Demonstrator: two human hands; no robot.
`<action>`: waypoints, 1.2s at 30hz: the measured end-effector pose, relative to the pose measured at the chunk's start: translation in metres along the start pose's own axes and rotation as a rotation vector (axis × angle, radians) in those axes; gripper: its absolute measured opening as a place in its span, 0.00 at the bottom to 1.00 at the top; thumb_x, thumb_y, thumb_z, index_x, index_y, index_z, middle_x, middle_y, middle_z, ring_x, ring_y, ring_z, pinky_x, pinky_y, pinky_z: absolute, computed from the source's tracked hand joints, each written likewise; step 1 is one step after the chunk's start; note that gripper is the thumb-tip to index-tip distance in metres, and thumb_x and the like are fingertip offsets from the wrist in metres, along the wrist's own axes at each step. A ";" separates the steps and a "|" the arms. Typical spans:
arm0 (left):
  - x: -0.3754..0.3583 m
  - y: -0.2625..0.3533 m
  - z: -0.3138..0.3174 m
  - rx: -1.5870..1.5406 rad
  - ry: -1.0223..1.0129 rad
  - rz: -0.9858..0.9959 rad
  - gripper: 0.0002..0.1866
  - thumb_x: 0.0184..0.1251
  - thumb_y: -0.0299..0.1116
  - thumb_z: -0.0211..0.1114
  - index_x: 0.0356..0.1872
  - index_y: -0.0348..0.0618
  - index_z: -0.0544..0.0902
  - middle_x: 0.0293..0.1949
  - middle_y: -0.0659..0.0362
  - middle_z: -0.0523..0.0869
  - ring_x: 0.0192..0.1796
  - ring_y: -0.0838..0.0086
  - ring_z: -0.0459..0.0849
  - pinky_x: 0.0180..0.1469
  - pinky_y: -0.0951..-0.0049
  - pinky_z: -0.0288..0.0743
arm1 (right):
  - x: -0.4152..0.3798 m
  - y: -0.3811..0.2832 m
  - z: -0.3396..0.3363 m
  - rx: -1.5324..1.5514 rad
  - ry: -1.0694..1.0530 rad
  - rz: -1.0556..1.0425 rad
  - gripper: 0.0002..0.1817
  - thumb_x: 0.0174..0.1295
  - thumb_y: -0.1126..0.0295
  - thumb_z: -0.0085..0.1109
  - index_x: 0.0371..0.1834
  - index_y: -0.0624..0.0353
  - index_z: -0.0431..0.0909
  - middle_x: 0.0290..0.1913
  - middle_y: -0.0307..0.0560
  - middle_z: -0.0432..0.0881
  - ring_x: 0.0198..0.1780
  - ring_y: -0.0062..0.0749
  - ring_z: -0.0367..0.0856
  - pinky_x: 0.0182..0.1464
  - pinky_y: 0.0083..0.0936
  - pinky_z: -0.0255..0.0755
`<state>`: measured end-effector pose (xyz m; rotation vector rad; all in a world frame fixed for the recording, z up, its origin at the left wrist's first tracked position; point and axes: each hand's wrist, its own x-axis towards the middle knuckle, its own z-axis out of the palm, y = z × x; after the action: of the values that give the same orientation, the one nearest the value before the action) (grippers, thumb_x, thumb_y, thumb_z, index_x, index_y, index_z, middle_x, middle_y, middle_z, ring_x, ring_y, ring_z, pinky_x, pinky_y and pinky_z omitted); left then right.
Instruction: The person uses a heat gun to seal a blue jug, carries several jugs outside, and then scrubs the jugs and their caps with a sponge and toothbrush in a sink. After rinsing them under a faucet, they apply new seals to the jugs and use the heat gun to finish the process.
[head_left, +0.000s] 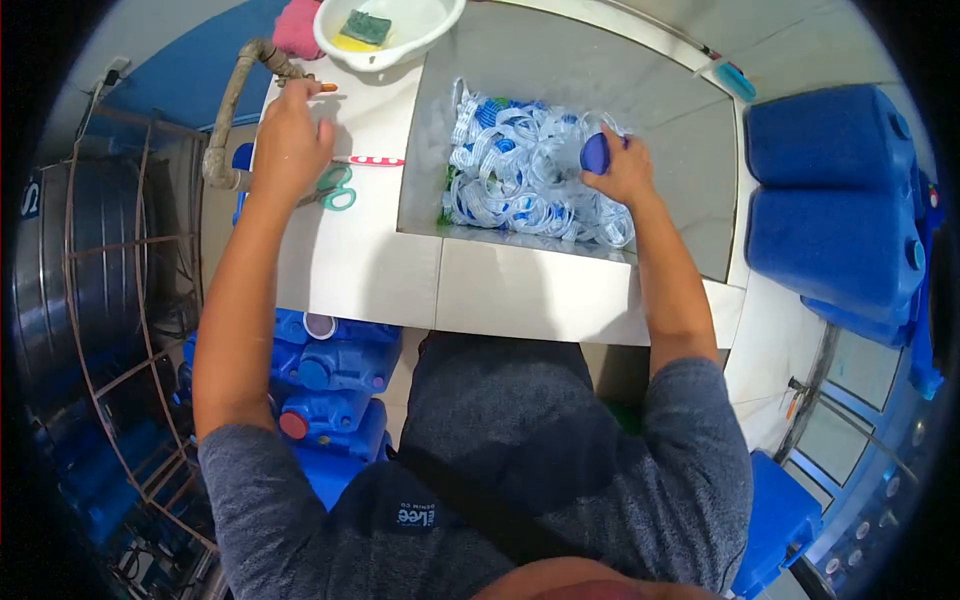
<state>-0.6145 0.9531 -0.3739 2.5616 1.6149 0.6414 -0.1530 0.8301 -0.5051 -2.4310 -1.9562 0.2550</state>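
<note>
My left hand (290, 145) is at the wall faucet (245, 75), its fingers curled at the orange-tipped faucet handle (327, 87) and its thumb standing apart. Over the sink (690, 95), my right hand (625, 170) grips a round blue cap (595, 155) between thumb and fingers. Beneath it lies a heap of clear, looped plastic strips (500, 180) with blue pieces among them. Whether the heap sits in water is hard to tell. Green-handled scissors (338, 190) and a red-and-white toothbrush-like stick (370, 161) lie on the counter below my left hand.
A white basin (390, 55) with a green-and-yellow sponge (365, 30) stands at the back left, beside a pink cloth (298, 30). Blue jugs (825, 140) are stacked at the right; more blue jugs (345, 365) sit under the tiled counter (350, 270). A metal rack (130, 240) stands left.
</note>
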 end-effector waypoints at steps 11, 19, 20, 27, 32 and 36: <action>-0.064 0.019 -0.091 -0.857 -0.262 -0.197 0.33 0.70 0.26 0.67 0.73 0.42 0.64 0.62 0.52 0.80 0.53 0.75 0.80 0.60 0.71 0.73 | -0.051 -0.004 -0.424 0.497 0.520 -0.551 0.39 0.57 0.48 0.71 0.68 0.57 0.72 0.58 0.54 0.79 0.57 0.42 0.81 0.56 0.35 0.80; -0.099 0.068 -0.074 -0.758 -0.577 -0.029 0.36 0.67 0.26 0.69 0.74 0.40 0.63 0.61 0.53 0.81 0.56 0.71 0.80 0.65 0.67 0.71 | -0.059 -0.008 -0.055 -0.408 0.154 0.138 0.46 0.45 0.42 0.78 0.68 0.50 0.76 0.61 0.67 0.78 0.63 0.65 0.76 0.63 0.46 0.74; -0.103 0.080 -0.077 -0.679 -0.628 0.079 0.37 0.65 0.25 0.69 0.74 0.38 0.64 0.60 0.53 0.82 0.57 0.69 0.80 0.65 0.66 0.71 | -0.065 -0.014 -0.070 0.078 -0.081 0.382 0.54 0.40 0.39 0.78 0.73 0.49 0.71 0.65 0.68 0.75 0.65 0.67 0.75 0.66 0.47 0.72; -0.155 0.194 -0.021 -0.942 -0.951 0.197 0.28 0.74 0.28 0.64 0.72 0.38 0.66 0.61 0.51 0.81 0.54 0.75 0.79 0.61 0.72 0.74 | -0.302 0.026 -0.150 0.453 0.391 0.280 0.57 0.42 0.40 0.77 0.78 0.49 0.64 0.70 0.74 0.67 0.71 0.71 0.66 0.72 0.51 0.63; -0.234 0.350 -0.024 -0.821 -1.109 0.290 0.17 0.81 0.33 0.55 0.64 0.37 0.75 0.46 0.54 0.87 0.26 0.81 0.80 0.25 0.81 0.72 | -0.584 0.058 -0.089 0.564 0.350 0.589 0.58 0.43 0.40 0.77 0.78 0.54 0.63 0.70 0.73 0.67 0.72 0.68 0.65 0.74 0.49 0.59; -0.306 0.435 0.002 -0.568 -1.004 0.602 0.22 0.84 0.47 0.51 0.35 0.38 0.79 0.24 0.63 0.81 0.20 0.81 0.69 0.22 0.74 0.65 | -0.809 0.066 -0.055 0.495 0.462 1.077 0.55 0.41 0.41 0.77 0.70 0.64 0.67 0.66 0.64 0.72 0.68 0.60 0.70 0.70 0.48 0.65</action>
<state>-0.3556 0.4887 -0.3627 2.2407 0.2938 -0.1940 -0.2480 0.0352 -0.3612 -2.5643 -0.2468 0.1218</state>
